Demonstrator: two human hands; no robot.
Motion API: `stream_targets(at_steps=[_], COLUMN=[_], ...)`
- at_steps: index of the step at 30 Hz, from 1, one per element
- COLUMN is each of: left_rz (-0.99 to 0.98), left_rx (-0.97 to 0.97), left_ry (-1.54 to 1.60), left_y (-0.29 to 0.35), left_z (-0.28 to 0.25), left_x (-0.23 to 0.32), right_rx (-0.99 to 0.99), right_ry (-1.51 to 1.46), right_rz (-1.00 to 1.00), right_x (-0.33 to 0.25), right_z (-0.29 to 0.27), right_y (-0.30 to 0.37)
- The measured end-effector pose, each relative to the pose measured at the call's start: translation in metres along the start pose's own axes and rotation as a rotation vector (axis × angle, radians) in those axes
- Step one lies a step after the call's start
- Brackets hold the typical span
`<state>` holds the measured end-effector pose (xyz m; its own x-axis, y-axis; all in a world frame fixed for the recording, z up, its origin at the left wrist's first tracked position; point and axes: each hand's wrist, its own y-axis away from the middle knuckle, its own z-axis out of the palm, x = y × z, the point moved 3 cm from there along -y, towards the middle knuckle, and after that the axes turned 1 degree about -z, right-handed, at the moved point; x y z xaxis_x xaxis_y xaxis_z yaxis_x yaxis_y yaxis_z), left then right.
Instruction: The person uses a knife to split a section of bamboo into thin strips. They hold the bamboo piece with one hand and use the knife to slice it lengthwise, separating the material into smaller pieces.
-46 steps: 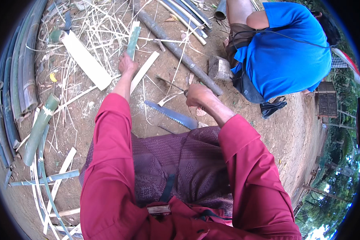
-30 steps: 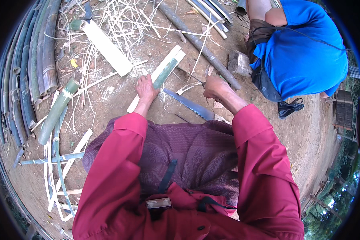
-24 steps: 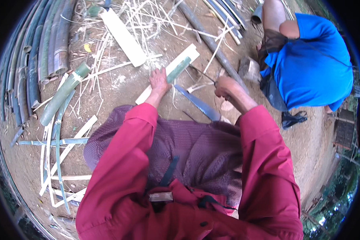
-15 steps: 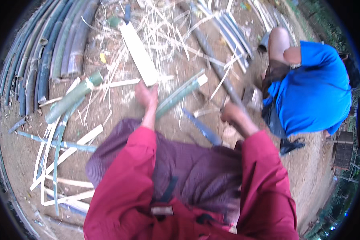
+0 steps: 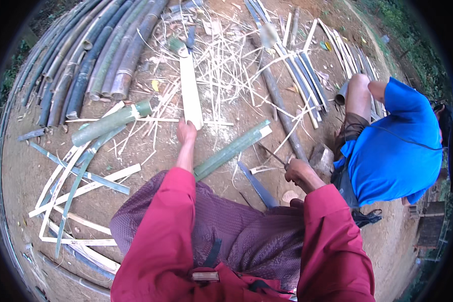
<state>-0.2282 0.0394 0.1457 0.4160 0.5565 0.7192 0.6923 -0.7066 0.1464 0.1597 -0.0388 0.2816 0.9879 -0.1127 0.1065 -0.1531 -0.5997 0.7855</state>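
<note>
My left hand (image 5: pixel 187 132) is closed on the near end of a wide split bamboo slat (image 5: pixel 190 90), pale inner face up. The slat reaches away from me, its far end by a short green bamboo piece (image 5: pixel 176 45). My right hand (image 5: pixel 301 172) grips a knife by its handle, which the fingers mostly hide. Its thin dark blade (image 5: pixel 273 154) points away and to the left, apart from the slat. Between my hands a green split bamboo length (image 5: pixel 231 150) lies on the ground. Nearer my lap is a blue tapering strip (image 5: pixel 258 186), perhaps a saw blade.
Bamboo poles (image 5: pixel 105 50) lie stacked at the far left, with pale shavings (image 5: pixel 221 70) beside them. A green bamboo tube (image 5: pixel 110 122) and bent strips (image 5: pixel 88 191) lie to my left. At right, a person in a blue shirt (image 5: pixel 392 146) crouches near a wood block (image 5: pixel 321 159).
My view has shifted, so the ground things sit further right and lower. The slat now points more straight away from me. Both hands keep their hold; the knife blade shows more clearly.
</note>
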Motion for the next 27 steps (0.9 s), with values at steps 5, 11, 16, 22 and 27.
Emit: stream_targets(at_steps=[5, 11, 16, 22, 27], left_rz=[-0.015, 0.168, 0.239, 0.218, 0.351], left_rx=[0.001, -0.01, -0.018, 0.116, 0.205], left_ry=[0.112, 0.199, 0.11, 0.087, 0.014], left_y=[0.039, 0.111, 0.133, 0.128, 0.149], left_z=[-0.073, -0.227, -0.315, -0.301, -0.277], left_x=[-0.006, 0.115, 0.156, 0.17, 0.176], right_rx=[-0.04, -0.143, -0.158, -0.164, 0.085], right_ry=[-0.034, 0.184, 0.256, 0.296, 0.242], right_rz=[0.009, -0.143, -0.115, -0.088, -0.178], right_x=[0.019, 0.066, 0.076, 0.097, 0.126], right_z=[-0.022, -0.02, -0.031, -0.038, -0.037], right_y=[0.014, -0.009, 0.007, -0.037, 0.047])
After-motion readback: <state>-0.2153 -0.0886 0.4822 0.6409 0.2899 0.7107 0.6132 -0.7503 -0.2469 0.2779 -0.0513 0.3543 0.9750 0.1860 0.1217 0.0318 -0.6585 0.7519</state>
